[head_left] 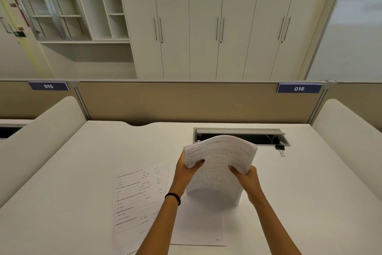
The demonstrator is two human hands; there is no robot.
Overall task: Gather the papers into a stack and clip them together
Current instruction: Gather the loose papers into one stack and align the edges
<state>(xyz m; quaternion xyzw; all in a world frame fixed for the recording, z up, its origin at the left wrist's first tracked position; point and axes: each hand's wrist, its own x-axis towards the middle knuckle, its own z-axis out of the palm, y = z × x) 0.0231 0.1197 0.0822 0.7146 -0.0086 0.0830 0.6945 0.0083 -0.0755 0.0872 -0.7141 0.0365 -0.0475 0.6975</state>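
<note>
right, i've got the stack of papers [219,157] up on end in front of me, its bottom edge resting on the white desk [82,172], and the top flopping over away from me in a curve. my left hand [186,169] is closed around the left edge, thumb on the near face with the fingers wrapped behind. my right hand [246,176] is doing the same on the right edge, thumb on the front sheet and the other fingers out of sight behind the pile. so both hands are gripping paper, neither one free.

this looks to me like the squaring-up step: edges being brought into line against the desk. it isn't finished gathering, though. two loose sheets are flat on the desk: a printed form sheet [134,199] lying to my left, and a plainer sheet [198,223] just under and in front of the upright pile, between my forearms. they overlap a little where they meet.

the black binder clip [279,148] sits well off to my right, by the near corner of the open cable tray [239,130] set into the desk. nothing is touching it.

next, as i judge it, those two flat sheets need to join the pile, which means letting go with one hand while the other keeps the bundle from fanning out. then another squaring-up, and a reach right for the clip. the pile looks thick and floppy, so the clip's mouth will need opening wide and the edge pinched tight.
</note>
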